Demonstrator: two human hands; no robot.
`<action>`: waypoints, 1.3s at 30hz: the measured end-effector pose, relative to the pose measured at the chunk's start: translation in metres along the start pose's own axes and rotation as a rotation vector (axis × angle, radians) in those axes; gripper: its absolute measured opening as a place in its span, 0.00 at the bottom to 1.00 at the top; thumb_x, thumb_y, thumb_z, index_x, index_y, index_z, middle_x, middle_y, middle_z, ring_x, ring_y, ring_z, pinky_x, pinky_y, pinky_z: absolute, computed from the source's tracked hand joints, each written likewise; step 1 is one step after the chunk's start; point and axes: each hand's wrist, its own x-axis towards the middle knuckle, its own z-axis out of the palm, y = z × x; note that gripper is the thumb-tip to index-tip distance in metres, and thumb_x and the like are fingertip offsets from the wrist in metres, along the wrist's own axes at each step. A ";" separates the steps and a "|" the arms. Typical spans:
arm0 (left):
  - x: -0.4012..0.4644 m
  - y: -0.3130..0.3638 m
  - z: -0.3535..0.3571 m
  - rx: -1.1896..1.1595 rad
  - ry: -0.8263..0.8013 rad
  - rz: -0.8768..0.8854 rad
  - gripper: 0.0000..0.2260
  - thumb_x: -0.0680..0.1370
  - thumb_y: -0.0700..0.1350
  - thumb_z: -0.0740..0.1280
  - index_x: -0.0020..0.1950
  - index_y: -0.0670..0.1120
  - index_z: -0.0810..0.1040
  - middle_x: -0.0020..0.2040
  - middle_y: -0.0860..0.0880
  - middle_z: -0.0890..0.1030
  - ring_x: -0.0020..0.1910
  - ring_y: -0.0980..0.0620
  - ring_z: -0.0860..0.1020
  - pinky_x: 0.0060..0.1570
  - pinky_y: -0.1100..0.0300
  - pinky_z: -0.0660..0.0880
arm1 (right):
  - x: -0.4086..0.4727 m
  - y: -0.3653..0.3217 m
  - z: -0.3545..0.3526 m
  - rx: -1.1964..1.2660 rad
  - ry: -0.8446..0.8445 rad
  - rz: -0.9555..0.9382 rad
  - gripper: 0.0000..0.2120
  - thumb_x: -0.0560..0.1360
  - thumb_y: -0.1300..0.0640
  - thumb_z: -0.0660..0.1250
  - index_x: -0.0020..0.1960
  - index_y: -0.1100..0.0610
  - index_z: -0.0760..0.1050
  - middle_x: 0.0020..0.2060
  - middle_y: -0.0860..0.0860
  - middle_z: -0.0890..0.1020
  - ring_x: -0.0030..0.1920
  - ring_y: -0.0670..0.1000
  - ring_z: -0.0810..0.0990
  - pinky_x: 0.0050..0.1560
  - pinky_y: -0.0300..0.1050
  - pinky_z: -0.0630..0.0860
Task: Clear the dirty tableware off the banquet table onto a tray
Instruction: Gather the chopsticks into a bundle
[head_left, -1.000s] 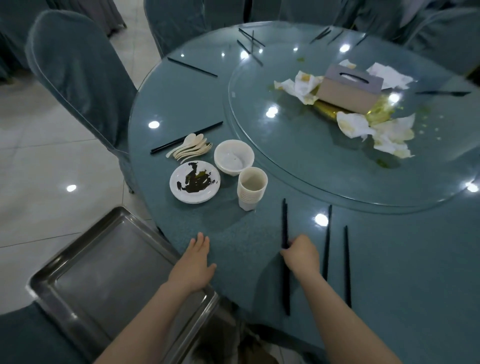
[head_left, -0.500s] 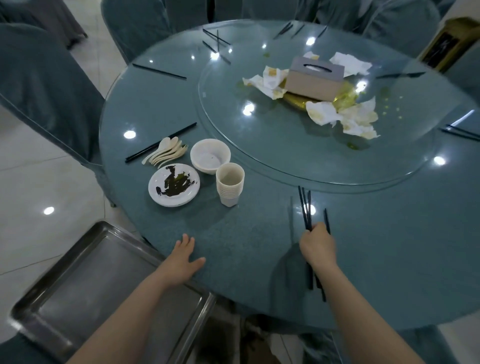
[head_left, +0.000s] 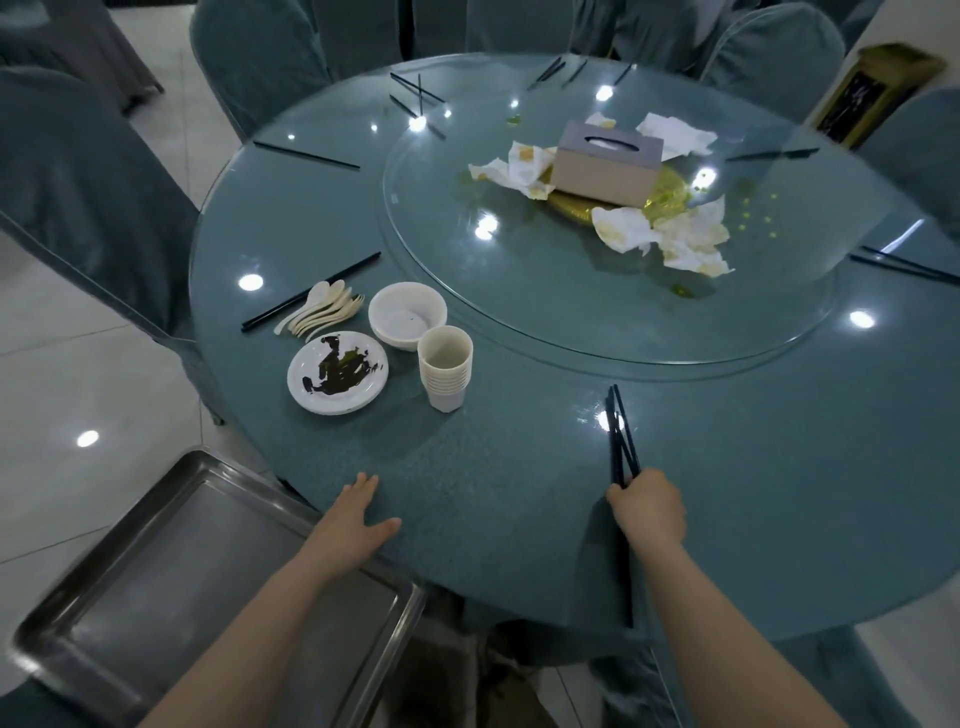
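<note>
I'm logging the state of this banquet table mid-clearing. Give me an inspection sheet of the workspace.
Surface: round table with glass turntable.
Job's things: stained plate, bowl, stacked cups, spoons, bundled chopsticks; tray holds none.
Clutter: tissue box, soiled napkins, scattered chopsticks.
Grippers: left hand flat on table edge; right hand grips bundled chopsticks.
Cables: nothing seen.
Surroundings: covered chairs, tiled floor.

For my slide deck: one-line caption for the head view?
Right hand grips gathered black chopsticks while left hand rests on the table edge above a steel tray.
</note>
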 end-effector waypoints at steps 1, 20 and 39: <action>-0.004 0.000 0.001 -0.049 0.008 -0.006 0.34 0.78 0.51 0.66 0.78 0.47 0.51 0.79 0.48 0.51 0.77 0.50 0.49 0.74 0.55 0.49 | 0.000 0.001 -0.001 0.015 -0.017 0.013 0.09 0.73 0.55 0.68 0.42 0.60 0.72 0.35 0.54 0.76 0.33 0.54 0.73 0.30 0.42 0.65; -0.103 0.038 0.034 -0.507 0.047 0.112 0.20 0.78 0.36 0.64 0.70 0.39 0.69 0.66 0.44 0.75 0.60 0.55 0.75 0.55 0.73 0.68 | -0.107 0.002 -0.007 0.698 -0.467 -0.100 0.07 0.79 0.61 0.62 0.42 0.59 0.68 0.28 0.52 0.65 0.21 0.46 0.62 0.22 0.38 0.59; -0.261 0.016 0.111 -0.186 0.229 0.139 0.13 0.82 0.50 0.58 0.38 0.51 0.71 0.33 0.54 0.73 0.31 0.60 0.71 0.31 0.65 0.64 | -0.254 0.037 0.003 0.740 -0.723 -0.351 0.04 0.74 0.58 0.71 0.41 0.54 0.76 0.22 0.45 0.70 0.21 0.45 0.65 0.22 0.39 0.62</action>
